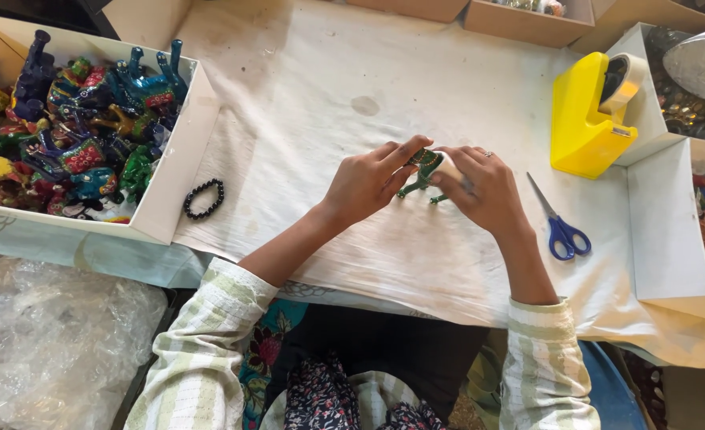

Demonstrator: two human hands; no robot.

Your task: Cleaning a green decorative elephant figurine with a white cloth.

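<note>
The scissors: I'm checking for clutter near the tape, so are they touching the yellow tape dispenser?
Apart. The head view shows the blue-handled scissors lying below the yellow tape dispenser, with a strip of bare cloth between blade tip and dispenser base.

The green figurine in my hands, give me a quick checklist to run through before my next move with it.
1. Both hands on the green figurine: ok, left hand and right hand hold it together.
2. Figurine's legs free of the fingers: ok, they stick out below.
3. Pale piece at the figurine's top fully seated: cannot tell, fingers hide it.
4. Scissors within reach: ok, lying just right of the right hand.
5. Yellow tape dispenser upright on the cloth: ok.
6. Box of painted figurines open: ok.
</note>
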